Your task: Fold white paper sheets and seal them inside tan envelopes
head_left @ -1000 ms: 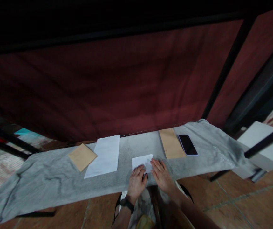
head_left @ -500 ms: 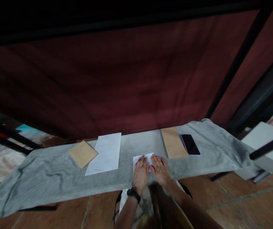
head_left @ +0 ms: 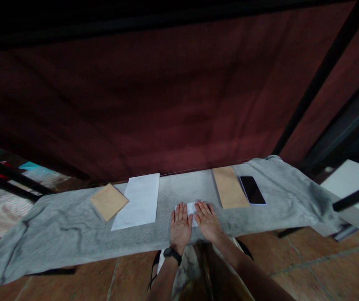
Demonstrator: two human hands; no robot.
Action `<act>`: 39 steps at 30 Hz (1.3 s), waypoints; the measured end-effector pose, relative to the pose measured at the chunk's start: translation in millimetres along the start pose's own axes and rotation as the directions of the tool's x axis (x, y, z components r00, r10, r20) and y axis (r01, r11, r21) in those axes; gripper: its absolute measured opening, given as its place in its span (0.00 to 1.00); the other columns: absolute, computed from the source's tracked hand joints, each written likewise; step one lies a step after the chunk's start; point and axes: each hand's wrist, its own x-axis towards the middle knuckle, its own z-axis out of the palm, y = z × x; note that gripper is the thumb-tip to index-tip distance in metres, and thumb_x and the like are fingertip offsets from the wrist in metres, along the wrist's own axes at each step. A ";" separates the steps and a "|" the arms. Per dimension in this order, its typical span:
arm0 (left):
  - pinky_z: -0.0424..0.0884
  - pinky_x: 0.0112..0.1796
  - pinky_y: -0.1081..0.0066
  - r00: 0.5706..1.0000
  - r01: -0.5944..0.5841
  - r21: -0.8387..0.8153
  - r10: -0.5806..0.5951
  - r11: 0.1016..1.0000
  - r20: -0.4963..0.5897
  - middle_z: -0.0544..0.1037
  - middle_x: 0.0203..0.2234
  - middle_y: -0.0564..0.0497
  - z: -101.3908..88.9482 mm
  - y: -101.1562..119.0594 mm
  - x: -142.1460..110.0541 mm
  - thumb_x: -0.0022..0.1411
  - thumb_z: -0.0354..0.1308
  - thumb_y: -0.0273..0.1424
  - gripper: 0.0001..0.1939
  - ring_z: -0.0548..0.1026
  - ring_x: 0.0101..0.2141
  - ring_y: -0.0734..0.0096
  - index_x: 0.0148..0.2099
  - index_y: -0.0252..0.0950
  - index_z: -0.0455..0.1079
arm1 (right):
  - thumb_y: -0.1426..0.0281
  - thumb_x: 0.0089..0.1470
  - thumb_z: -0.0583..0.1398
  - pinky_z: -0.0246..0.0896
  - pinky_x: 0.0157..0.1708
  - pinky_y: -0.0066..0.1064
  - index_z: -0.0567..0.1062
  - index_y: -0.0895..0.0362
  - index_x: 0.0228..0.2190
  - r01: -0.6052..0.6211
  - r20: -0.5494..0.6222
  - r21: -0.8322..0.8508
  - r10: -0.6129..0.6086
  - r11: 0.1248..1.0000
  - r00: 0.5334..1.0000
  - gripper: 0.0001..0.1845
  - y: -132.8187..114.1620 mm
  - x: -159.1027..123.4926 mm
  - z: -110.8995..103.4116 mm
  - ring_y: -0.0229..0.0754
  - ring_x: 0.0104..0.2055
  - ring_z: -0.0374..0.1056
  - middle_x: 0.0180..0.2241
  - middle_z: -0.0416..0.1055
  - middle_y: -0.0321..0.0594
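White paper (head_left: 192,208) shows its far edge between flat, spread-out left hand (head_left: 181,226) and right hand (head_left: 208,222), grey cloth (head_left: 182,188) beyond.

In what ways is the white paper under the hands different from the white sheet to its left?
The paper looks smaller than the sheet. The left hand and right hand partly cover the paper; only a brown square overlaps the sheet. Both are white and lie on grey cloth.
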 end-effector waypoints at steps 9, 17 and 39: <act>0.54 0.66 0.53 0.998 0.050 -0.018 -0.051 0.999 -0.041 0.57 0.69 0.40 4.1 2.7 -0.1 0.72 0.42 0.44 0.32 0.55 0.68 0.55 0.71 0.33 0.54 | 0.63 0.70 0.45 0.42 0.67 0.49 0.59 0.59 0.66 -0.044 -0.077 -0.058 0.040 0.997 0.996 0.29 14.2 -4.0 13.5 0.49 0.67 0.58 0.65 0.61 0.48; 0.52 0.66 0.52 0.999 0.050 0.004 -0.050 0.999 -0.012 0.55 0.69 0.36 1.3 4.3 -0.4 0.70 0.44 0.51 0.38 0.53 0.69 0.52 0.71 0.29 0.54 | 0.64 0.68 0.48 0.45 0.66 0.49 0.63 0.58 0.65 -0.059 -0.123 -0.081 0.049 0.995 0.991 0.28 22.2 -5.2 8.3 0.52 0.65 0.60 0.64 0.64 0.47; 0.59 0.63 0.54 0.985 0.083 0.127 -0.062 0.988 -0.163 0.62 0.66 0.36 8.4 -12.7 -12.7 0.72 0.39 0.48 0.35 0.61 0.66 0.54 0.70 0.27 0.56 | 0.65 0.69 0.50 0.47 0.67 0.53 0.56 0.59 0.67 0.167 -0.098 -0.013 -0.167 0.986 0.981 0.29 19.2 -50.2 -24.5 0.50 0.67 0.57 0.66 0.60 0.49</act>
